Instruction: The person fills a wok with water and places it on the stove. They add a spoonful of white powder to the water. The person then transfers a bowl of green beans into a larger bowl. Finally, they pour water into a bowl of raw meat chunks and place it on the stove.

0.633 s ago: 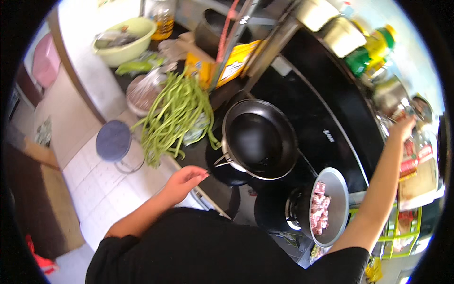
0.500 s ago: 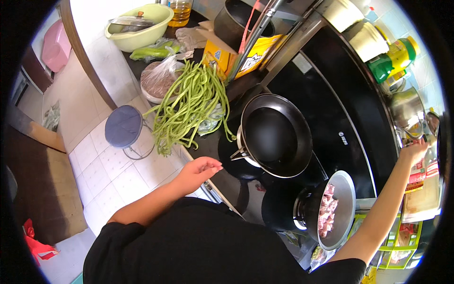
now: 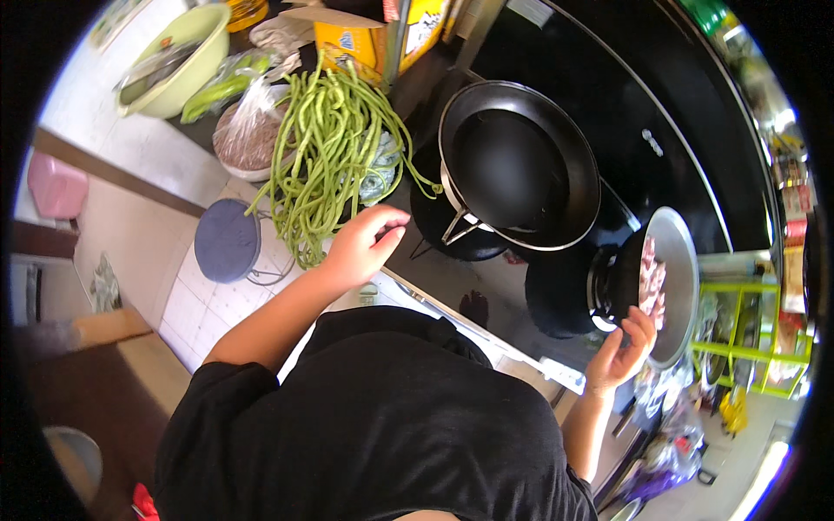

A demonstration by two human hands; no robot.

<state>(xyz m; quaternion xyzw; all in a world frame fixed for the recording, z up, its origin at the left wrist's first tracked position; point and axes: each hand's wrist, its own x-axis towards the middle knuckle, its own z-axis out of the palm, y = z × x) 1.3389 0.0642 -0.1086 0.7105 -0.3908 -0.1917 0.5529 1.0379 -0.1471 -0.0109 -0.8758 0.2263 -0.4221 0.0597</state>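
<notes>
My left hand (image 3: 368,245) hovers over the counter's front edge, beside a heap of long green beans (image 3: 337,143). Its fingers are loosely curled with the thumb apart, and nothing is in it. At the right, my right hand (image 3: 622,349) is at the near rim of a grey metal bowl (image 3: 682,300), thumb apart from the bent fingers. Whether those fingers touch the rim I cannot tell. Chunks of raw pinkish meat (image 3: 651,282) lie in the bowl, which stands tilted in view at the right burner. A black frying pan (image 3: 512,165) rests on the other burner, with only a sheen inside.
Behind the beans are a bagged bowl of brown food (image 3: 250,139), a pale green basin (image 3: 187,74) and a yellow box (image 3: 352,48). A blue round stool (image 3: 228,241) stands on the floor at left. A lime-green rack (image 3: 738,347) is beyond the metal bowl.
My right hand has come back from the shelf at the far right to the meat bowl. The view has shifted; my left hand stays near the counter edge, closer to the beans.
</notes>
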